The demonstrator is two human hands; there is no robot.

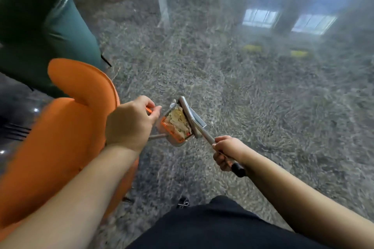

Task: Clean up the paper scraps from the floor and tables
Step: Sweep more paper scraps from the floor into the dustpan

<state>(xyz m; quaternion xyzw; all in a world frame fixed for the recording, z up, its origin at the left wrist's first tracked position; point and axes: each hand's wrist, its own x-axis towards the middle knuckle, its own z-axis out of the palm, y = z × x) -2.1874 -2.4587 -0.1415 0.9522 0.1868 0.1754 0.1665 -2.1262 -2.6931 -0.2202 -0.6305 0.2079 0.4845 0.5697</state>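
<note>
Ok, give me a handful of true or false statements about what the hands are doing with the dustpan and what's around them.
1. The dustpan holds paper scraps. True.
2. The right hand is open and holds nothing. False: it grips the metal handle.
3. An orange chair is beside the left hand. True.
4. The floor is bare wood. False: it is glossy speckled stone.
5. The left hand pinches something orange at the dustpan's edge. True.

Pale paper scraps point(178, 121) heaped inside tilted orange-lined metal dustpan point(175, 127), held above speckled floor, grey broom head point(189, 119) lying alongside
</note>
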